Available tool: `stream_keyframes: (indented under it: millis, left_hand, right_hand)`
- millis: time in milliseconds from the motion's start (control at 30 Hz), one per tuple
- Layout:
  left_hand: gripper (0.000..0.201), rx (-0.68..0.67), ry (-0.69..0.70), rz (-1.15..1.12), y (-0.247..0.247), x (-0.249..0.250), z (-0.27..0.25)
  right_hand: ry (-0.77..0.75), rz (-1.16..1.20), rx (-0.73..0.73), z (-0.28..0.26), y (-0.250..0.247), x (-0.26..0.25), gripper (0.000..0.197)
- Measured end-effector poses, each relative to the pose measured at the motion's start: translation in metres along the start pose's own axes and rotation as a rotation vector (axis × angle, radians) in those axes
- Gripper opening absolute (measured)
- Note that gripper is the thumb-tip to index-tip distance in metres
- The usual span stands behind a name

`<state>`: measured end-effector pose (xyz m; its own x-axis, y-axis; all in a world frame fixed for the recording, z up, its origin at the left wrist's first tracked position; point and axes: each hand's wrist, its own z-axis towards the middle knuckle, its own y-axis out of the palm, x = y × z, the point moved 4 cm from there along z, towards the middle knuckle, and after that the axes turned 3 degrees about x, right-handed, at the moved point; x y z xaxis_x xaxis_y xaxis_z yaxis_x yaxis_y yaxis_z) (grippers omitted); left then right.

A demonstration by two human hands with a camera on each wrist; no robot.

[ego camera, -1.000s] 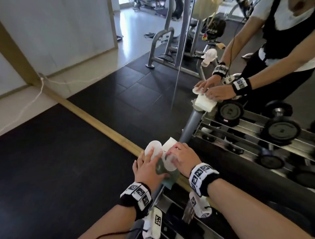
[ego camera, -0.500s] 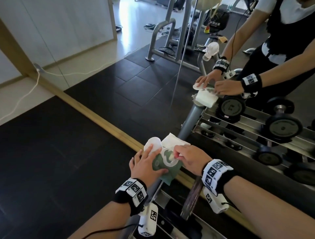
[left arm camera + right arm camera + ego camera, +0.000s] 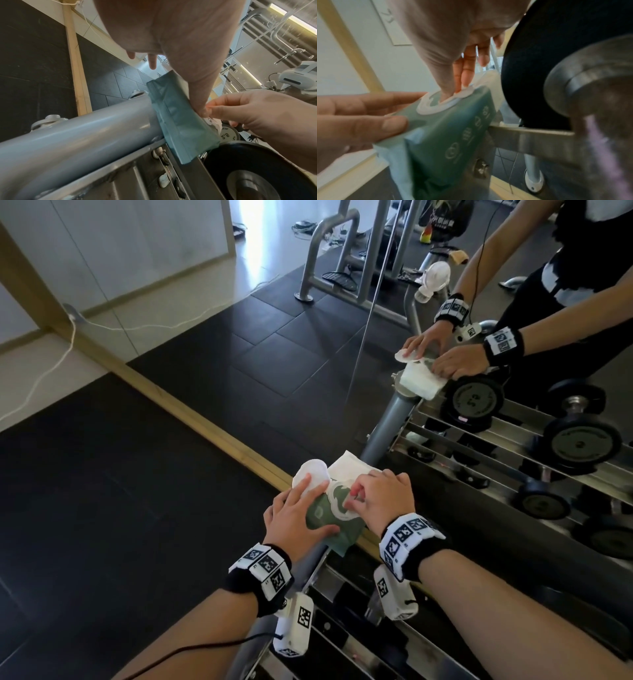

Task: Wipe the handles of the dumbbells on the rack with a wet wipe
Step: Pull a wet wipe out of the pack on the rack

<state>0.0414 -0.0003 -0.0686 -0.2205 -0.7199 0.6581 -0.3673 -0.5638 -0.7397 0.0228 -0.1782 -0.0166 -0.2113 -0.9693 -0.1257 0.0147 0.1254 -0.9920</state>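
A green wet wipe pack (image 3: 330,520) lies on top of the rack's grey tube (image 3: 77,135), beside the mirror. My left hand (image 3: 294,511) lies flat on it, with straight fingers holding back the round white flap (image 3: 310,474) and the thumb across the pack. My right hand (image 3: 373,498) has its thumb and forefinger curled into the pack's opening (image 3: 443,100), pinching the white wipe edge there. A black dumbbell (image 3: 539,67) with a steel handle (image 3: 590,81) sits on the rack just right of the pack. A loose white sheet (image 3: 346,465) sticks out behind the pack.
A floor-standing mirror with a wooden base strip (image 3: 191,412) stands right behind the rack and reflects my arms and several dumbbells (image 3: 582,443). Steel rack rails (image 3: 346,642) run below my wrists. Black rubber floor (image 3: 120,508) lies to the left.
My right fingers have curled further into the pack's opening. My left hand stays on the flap and pack. The head view has tilted slightly.
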Motion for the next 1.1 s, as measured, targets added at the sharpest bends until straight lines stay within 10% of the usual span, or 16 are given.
stream_keyframes:
  millis: [233, 1100]
  left_hand:
    - [0.086, -0.010, 0.006, -0.029, 0.003, -0.002, -0.002]
    - [0.082, 0.122, -0.063, -0.346, 0.006, 0.018, -0.001]
  right_hand:
    - [0.167, -0.031, 0.001, -0.001, 0.004, -0.007, 0.014]
    - [0.044, 0.247, -0.165, 0.001, -0.013, -0.001, 0.020]
